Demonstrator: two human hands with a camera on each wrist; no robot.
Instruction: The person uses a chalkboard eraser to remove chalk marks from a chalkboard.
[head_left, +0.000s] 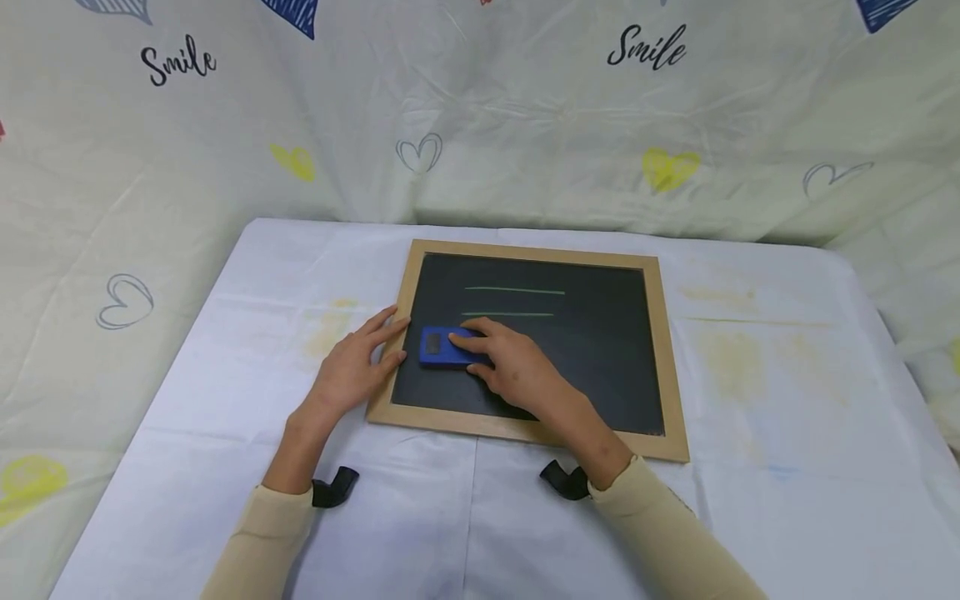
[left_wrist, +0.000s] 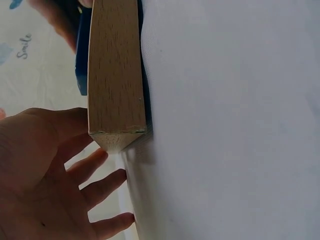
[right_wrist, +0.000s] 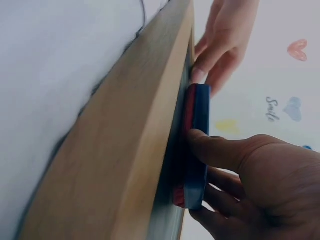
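A small chalkboard (head_left: 600,350) in a light wooden frame (head_left: 525,431) lies on the white-covered table. Two pale green chalk lines (head_left: 514,290) run across its upper part. My right hand (head_left: 517,367) grips a blue board eraser (head_left: 437,347) between thumb and fingers, at the board's left side. In the right wrist view the eraser (right_wrist: 201,110) shows a red felt underside against the board. My left hand (head_left: 352,367) rests on the frame's left edge with fingers spread. The left wrist view shows that hand (left_wrist: 45,170) beside the frame's corner (left_wrist: 117,135).
Yellowish smudges (head_left: 735,362) and a thin line mark the tablecloth right of the board, with a fainter yellow stain (head_left: 330,325) on the left. Behind the table hangs a pale cloth (head_left: 525,108) printed with hearts and "Smile". Black wrist mounts (head_left: 336,487) sit at both cuffs.
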